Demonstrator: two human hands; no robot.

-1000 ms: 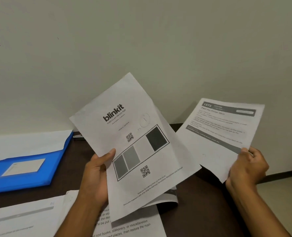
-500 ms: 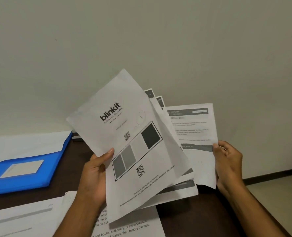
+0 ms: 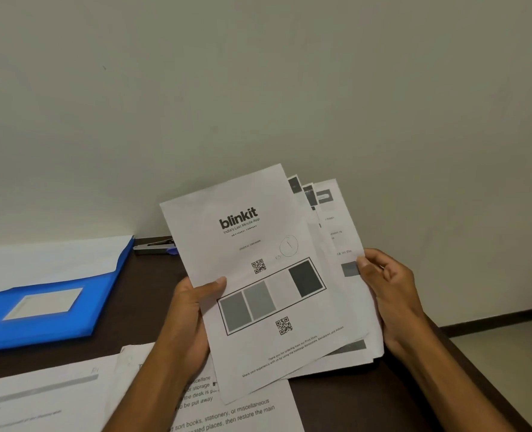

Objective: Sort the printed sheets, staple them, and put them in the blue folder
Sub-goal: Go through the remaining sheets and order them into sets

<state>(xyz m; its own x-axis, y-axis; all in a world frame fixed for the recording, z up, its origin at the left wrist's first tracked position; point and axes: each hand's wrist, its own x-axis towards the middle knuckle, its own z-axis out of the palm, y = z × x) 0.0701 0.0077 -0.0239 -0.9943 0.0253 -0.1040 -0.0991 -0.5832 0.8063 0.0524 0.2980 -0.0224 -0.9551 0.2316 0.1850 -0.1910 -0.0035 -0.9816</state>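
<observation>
The stack [image 3: 268,275] of printed sheets is held up above the desk [image 3: 152,294], tilted to the right, with a "blinkit" page on top showing 2 QR codes and a framed row of 4 grey boxes. Behind that page at least 3 more sheets fan out to the right, their dark header bars peeking past its top right edge. The left hand [image 3: 190,319] grips the stack at its left edge, thumb pressed flat on the front page and fingers hidden behind. The right hand [image 3: 389,294] clasps the right edge of the fanned sheets, thumb on the front and fingers curled behind. The stack's lower corner hangs over loose pages [image 3: 233,413] lying on the near desk; whether it touches them cannot be told. To the left of those lies another sheet [image 3: 40,397], blurred. Further left and well apart from the hands, the blue folder [image 3: 56,304] lies flat with a pale label window, a white sheet [image 3: 49,260] resting along its far side. A stapler [image 3: 154,246] sits at the back of the desk by the wall [image 3: 258,88], between the folder and the stack's top left edge. The dark desk is bare between folder and left hand, and at the right it ends close beside the right forearm, with floor [image 3: 501,344] beyond.
</observation>
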